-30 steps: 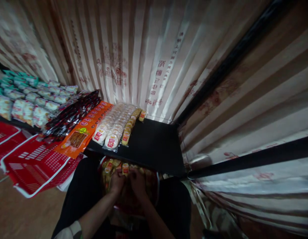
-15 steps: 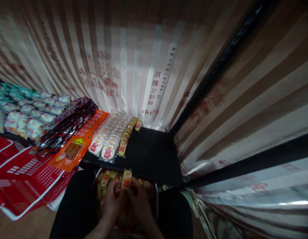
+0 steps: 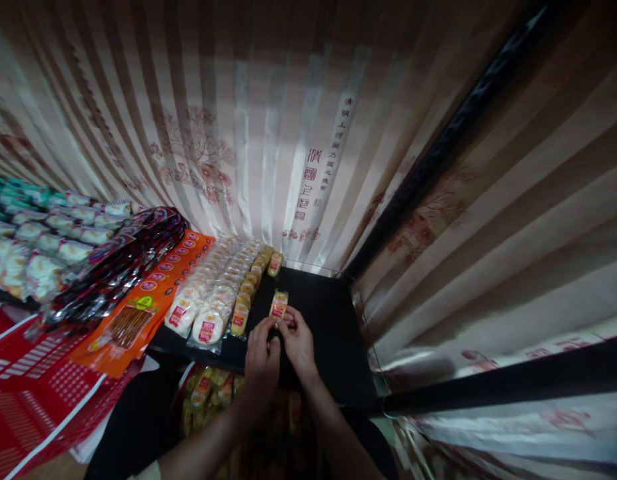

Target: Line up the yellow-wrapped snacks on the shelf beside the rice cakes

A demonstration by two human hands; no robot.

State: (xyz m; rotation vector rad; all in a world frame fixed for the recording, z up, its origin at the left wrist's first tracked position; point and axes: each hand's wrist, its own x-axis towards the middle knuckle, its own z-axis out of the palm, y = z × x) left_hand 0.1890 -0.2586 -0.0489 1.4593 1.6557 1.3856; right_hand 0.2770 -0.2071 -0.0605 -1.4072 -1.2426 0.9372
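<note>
Now, below and left of frame centre, I see the yellow packet [image 3: 279,303] pinched at its lower end by the left hand [image 3: 261,348] and right hand [image 3: 297,339], the right reaching farther up its side; its long axis points up-frame, roughly toward the lone packet [image 3: 275,265].

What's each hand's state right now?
Left hand: fingers closed at the near end of the yellow packet, sharing the hold.
Right hand: closed, pinching the same packet's near end.

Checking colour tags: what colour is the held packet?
The packet is yellowish with a red-orange label; best in head view.
</note>
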